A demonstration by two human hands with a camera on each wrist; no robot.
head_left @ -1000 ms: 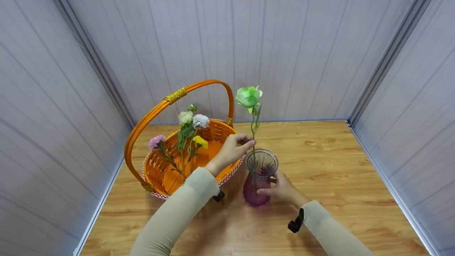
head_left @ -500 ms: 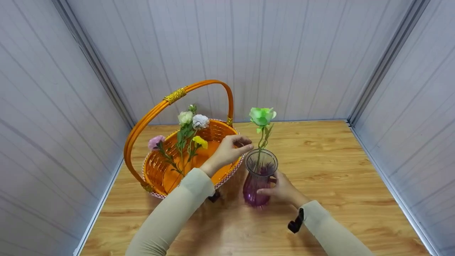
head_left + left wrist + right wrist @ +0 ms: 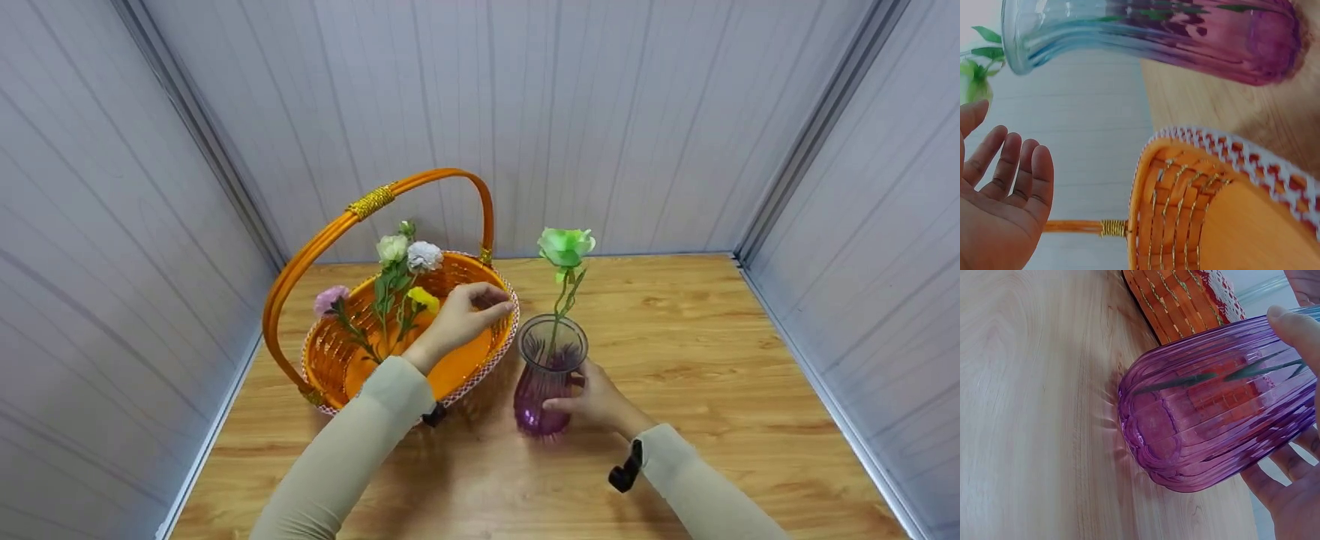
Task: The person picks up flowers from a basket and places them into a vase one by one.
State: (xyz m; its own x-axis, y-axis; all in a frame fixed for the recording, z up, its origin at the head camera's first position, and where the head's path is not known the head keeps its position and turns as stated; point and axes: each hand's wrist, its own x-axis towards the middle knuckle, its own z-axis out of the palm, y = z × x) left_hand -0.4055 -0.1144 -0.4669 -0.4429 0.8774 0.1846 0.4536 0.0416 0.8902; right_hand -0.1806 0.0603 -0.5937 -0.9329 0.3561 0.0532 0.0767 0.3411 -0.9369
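Observation:
A green rose [image 3: 565,247] stands in a ribbed glass vase [image 3: 541,401], purple below and clear at the rim; its stem shows through the glass [image 3: 1185,410] in the right wrist view. The right hand [image 3: 598,401] grips the vase from the right, thumb in front and fingers behind. Over the right part of the orange basket [image 3: 480,379] hovers the left hand [image 3: 463,319], holding nothing, its fingers loosely bent. In the left wrist view the left hand [image 3: 1005,202] shows its bare palm, apart from the vase [image 3: 1145,34].
Inside the basket lean a pink flower [image 3: 330,300], a white flower [image 3: 424,256], a cream flower [image 3: 392,248] and a yellow flower [image 3: 424,299]. The tall basket handle [image 3: 300,259] arches over them. Pale panel walls enclose the wooden table [image 3: 697,360] at the back and sides.
The left hand has let go of the green rose's stem and moved left over the basket. The rose has sunk lower into the vase and leans right. The right hand stays on the vase.

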